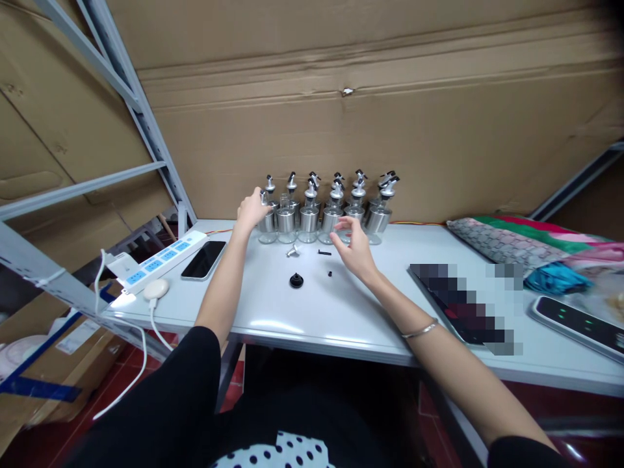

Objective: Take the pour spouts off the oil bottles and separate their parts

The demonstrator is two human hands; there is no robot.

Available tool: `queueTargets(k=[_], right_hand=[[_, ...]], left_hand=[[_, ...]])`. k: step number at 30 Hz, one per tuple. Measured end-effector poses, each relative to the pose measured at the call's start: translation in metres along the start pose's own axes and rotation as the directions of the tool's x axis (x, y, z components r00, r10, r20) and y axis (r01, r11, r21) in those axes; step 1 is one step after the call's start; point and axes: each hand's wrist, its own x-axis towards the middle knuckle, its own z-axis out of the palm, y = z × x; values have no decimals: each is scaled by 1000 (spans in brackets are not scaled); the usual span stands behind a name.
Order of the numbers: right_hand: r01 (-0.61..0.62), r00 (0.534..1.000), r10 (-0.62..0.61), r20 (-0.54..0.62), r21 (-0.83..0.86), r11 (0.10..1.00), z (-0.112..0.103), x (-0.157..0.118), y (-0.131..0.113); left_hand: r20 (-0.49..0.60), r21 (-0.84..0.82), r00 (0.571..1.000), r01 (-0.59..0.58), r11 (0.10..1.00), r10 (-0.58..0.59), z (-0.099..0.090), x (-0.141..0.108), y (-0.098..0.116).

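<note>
Two rows of glass bottles with metal sleeves (308,221) stand at the back of the white table, most topped with silver and black spouts. One front bottle (285,221), second from the left, has no spout. My left hand (252,209) has its fingers closed round the spout of the leftmost front bottle (267,224). Above the table, before the right-hand bottles, my right hand (353,247) is held with fingers apart and nothing in it. Between my hands lie a silver spout piece (292,251), a thin black part (324,253), a round black stopper (296,280) and a tiny black piece (330,273).
On the left of the table (273,318) are a phone (203,260), a power strip (166,259) and a round white charger (156,289) with its cable. A partly pixelated dark device (453,299), a black-topped device (580,325) and bright fabric bags (531,240) lie right. Cardboard (370,136) rises behind.
</note>
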Motion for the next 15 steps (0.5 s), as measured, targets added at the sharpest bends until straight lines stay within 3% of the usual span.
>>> queueTargets(k=[4, 7, 9, 12, 15], right_hand=[[21, 999, -21, -26, -1, 1000, 0, 1, 1], [70, 995, -72, -65, -34, 997, -1, 1, 0], [118, 990, -122, -75, -60, 991, -2, 1, -2], [178, 982, -183, -53, -78, 981, -4, 1, -4], [211, 976, -215, -37, -77, 974, -5, 0, -5]], left_hand=[[-86, -116, 996, -18, 993, 8, -19, -5, 17], [-154, -298, 980, -171, 939, 129, -19, -22, 41], [-75, -390, 967, -255, 885, 245, -7, -41, 54], [41, -480, 914, -336, 811, 403, 22, -73, 62], [129, -535, 892, -305, 788, 433, 41, -96, 57]])
